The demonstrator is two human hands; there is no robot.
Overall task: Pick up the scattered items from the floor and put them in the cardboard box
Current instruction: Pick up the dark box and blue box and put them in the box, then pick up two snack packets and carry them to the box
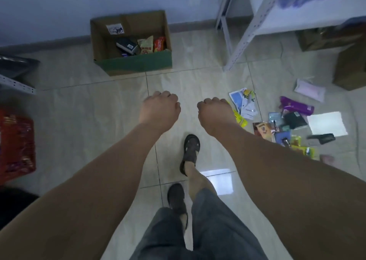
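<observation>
I see both forearms reaching forward and down over the tiled floor [99,105], backs of the hands up, wrists bent so the knuckles point ahead. The left hand [159,109] has its fingers [168,96] curled under into a clenched fist with nothing in it. The right hand [214,114] is curled the same way; a yellow packet [240,119] shows just past its right edge, but I cannot tell whether those fingers grasp it or it simply lies on the floor behind. Below the hands, two feet in dark sandals [191,150] stand one ahead of the other. To the right of the right fingers the scattered items [285,121] lie in a loose heap of packets and cards, with a purple packet [297,106] running its long axis left to right, and a white sheet [326,124] beyond it. Ahead of the left fingers, well apart, sits the cardboard box [134,65], open side up, its long axis running left to right along the wall, a few packets already inside at its right end.
</observation>
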